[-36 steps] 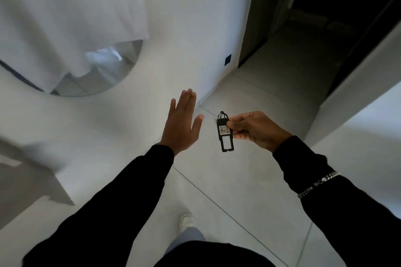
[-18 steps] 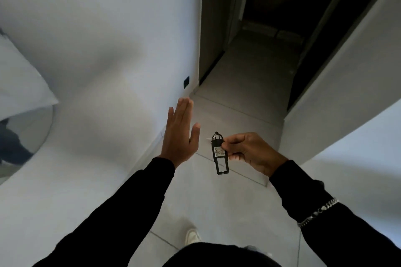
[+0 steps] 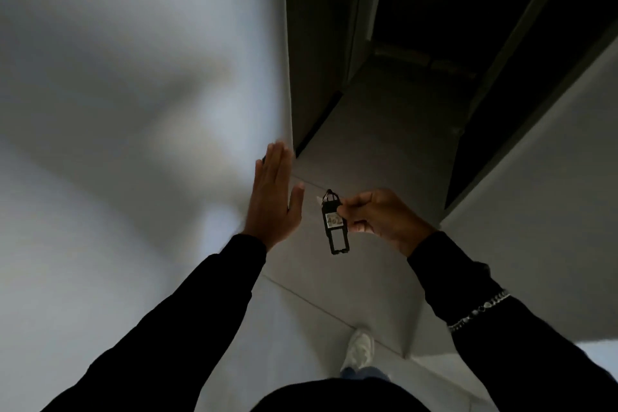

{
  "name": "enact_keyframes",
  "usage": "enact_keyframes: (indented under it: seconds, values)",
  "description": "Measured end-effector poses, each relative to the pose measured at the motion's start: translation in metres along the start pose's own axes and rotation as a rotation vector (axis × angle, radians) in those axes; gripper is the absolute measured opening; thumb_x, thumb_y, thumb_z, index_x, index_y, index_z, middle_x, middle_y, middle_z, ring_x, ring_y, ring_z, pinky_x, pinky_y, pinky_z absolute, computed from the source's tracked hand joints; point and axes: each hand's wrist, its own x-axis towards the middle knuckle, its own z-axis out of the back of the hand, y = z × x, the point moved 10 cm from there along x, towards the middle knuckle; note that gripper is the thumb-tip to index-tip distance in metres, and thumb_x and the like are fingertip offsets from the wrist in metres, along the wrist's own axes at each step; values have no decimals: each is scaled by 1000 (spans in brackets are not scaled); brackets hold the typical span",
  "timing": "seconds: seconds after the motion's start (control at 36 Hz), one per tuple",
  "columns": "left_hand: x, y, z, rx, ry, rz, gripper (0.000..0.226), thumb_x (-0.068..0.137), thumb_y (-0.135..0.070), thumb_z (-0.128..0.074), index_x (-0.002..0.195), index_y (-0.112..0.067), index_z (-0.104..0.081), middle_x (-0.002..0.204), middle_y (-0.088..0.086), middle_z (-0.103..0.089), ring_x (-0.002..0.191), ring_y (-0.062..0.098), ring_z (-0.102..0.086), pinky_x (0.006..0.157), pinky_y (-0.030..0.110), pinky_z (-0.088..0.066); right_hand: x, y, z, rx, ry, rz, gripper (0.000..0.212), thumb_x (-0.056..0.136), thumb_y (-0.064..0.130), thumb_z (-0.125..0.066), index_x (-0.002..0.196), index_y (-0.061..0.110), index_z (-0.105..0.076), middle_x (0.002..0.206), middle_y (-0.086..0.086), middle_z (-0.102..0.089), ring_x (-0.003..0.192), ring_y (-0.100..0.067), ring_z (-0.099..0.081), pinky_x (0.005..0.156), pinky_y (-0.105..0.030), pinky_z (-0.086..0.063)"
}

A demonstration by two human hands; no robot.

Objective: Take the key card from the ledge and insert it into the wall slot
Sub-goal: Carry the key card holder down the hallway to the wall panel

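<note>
My right hand (image 3: 381, 219) pinches a black key card tag (image 3: 335, 226) by its upper part; the tag hangs down in mid-air, with a small white label reading 402 and a metal ring at its top. My left hand (image 3: 274, 197) is raised flat, fingers together and thumb out, empty, close to the corner of the white wall (image 3: 133, 110) on the left. The two hands are a short gap apart. No wall slot shows in this view.
A dark doorway and corridor (image 3: 418, 43) opens straight ahead past the wall corner. Another white wall (image 3: 551, 211) stands on the right. Grey floor tiles (image 3: 334, 294) lie below, with my white shoe (image 3: 359, 349) on them. A silver bracelet (image 3: 478, 309) circles my right sleeve.
The view has swung right and moved toward the doorway; the mirror and white cloth on the left have left the frame. Both hands keep their pose, the right still holding the tag.
</note>
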Motion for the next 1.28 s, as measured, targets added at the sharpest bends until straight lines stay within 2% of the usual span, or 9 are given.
enact_keyframes:
  seconds: [0.19, 0.36, 0.5, 0.64, 0.81, 1.0, 1.08, 1.14, 1.28]
  values:
    - [92, 6, -13, 29, -85, 126, 67, 100, -37, -29, 157, -4, -14, 168, 13, -9, 157, 24, -1, 129, 46, -5, 86, 66, 52, -157, 89, 16, 11, 82, 3, -70, 93, 0, -70, 85, -13, -70, 72, -16, -65, 62, -19, -57]
    - [163, 20, -18, 91, -123, 124, 70, 100, -38, -32, 156, 0, -14, 167, 19, -7, 156, 32, 0, 128, 55, -9, 170, 121, 74, -213, 168, 70, 8, 81, 6, -72, 84, 13, -72, 83, -8, -75, 70, -11, -72, 60, -18, -58]
    - [226, 52, -26, 133, -200, 168, 74, 99, -43, -29, 156, 1, -12, 167, 21, -6, 156, 34, 1, 128, 55, -8, 247, 156, 76, -245, 210, 89, 13, 79, 4, -73, 73, 16, -75, 69, -1, -73, 64, -10, -66, 56, -19, -55]
    - [285, 86, -24, 120, -305, 207, 74, 98, -43, -29, 156, 0, -13, 167, 19, -6, 156, 32, 1, 129, 51, -5, 316, 192, 65, -295, 263, 119, 17, 81, 0, -70, 75, 16, -72, 67, 2, -71, 64, -9, -64, 54, -18, -54]
    - [359, 108, 7, 157, -405, 192, 71, 100, -41, -32, 155, 1, -17, 167, 20, -11, 156, 32, -3, 128, 56, -9, 380, 266, 51, -395, 329, 232, 13, 82, 2, -70, 84, 15, -69, 70, 0, -69, 53, -1, -63, 51, -14, -50]
    - [425, 140, 55, 301, -553, 209, 70, 100, -40, -33, 156, 0, -16, 167, 19, -11, 157, 30, -2, 129, 52, -6, 463, 362, 22, -602, 437, 505, 29, 76, -2, -75, 70, 27, -71, 59, 10, -73, 52, 0, -64, 51, -13, -52]
    - [449, 149, 74, 387, -604, 235, 70, 100, -40, -34, 155, 1, -17, 167, 20, -12, 157, 31, -3, 128, 52, -6, 490, 410, 3, -717, 450, 692, 23, 75, 1, -77, 77, 24, -74, 65, 7, -73, 61, -2, -67, 62, -24, -57]
    - [465, 151, 90, 461, -640, 237, 70, 100, -38, -35, 155, 2, -18, 166, 21, -13, 156, 33, -5, 128, 54, -8, 496, 447, -12, -796, 468, 852, 15, 74, 7, -79, 87, 13, -76, 80, -1, -76, 75, -10, -71, 74, -29, -59]
    - [507, 141, 144, 637, -798, 264, 70, 100, -38, -34, 155, 1, -16, 166, 21, -13, 156, 32, -3, 127, 46, -2, 466, 541, -46, -887, 520, 1395, 15, 76, 7, -73, 90, 7, -77, 86, -11, -76, 80, -22, -69, 77, -32, -54]
